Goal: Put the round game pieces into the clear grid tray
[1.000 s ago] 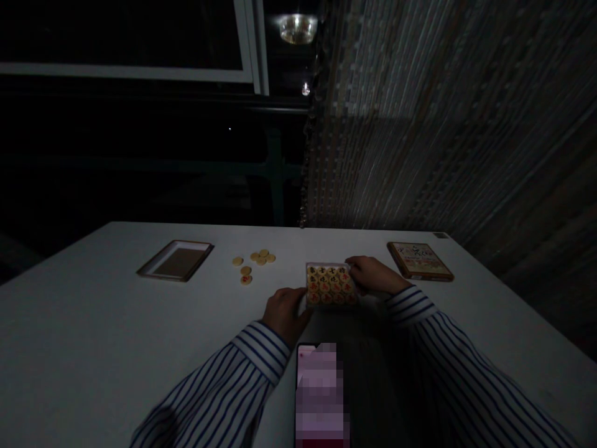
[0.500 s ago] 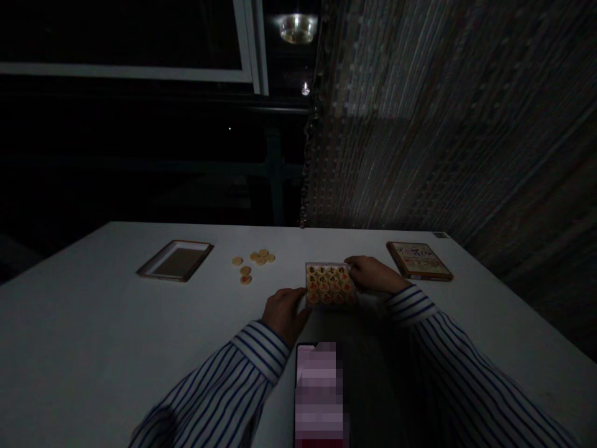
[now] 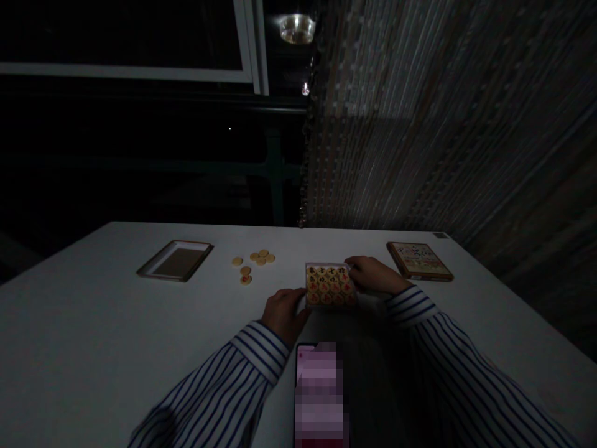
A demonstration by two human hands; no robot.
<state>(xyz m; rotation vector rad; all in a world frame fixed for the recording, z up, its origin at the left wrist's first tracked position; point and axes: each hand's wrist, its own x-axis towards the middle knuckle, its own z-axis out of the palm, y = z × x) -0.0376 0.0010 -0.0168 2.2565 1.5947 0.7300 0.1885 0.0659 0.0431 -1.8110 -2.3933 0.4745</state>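
Observation:
Between my hands is a small clear-edged tray [image 3: 306,303] filled with rows of round Chinese chess pieces [image 3: 330,287], marked in black at the far side and red at the near side. My left hand [image 3: 283,314] grips the tray's left edge, thumb and fingers closed on it. At the far right corner, my right hand [image 3: 373,274] holds the tray's other side. To the left lie several loose Chinese chess pieces [image 3: 262,257], mostly blank side up. The nearest loose piece [image 3: 245,280] shows a red character.
An open shallow box part [image 3: 193,274] lies at the left of the white table [image 3: 140,348]. A box with a printed cover [image 3: 420,260] lies at the right. Nearest me is a phone [image 3: 319,392] with a lit screen. A string curtain [image 3: 382,155] hangs behind.

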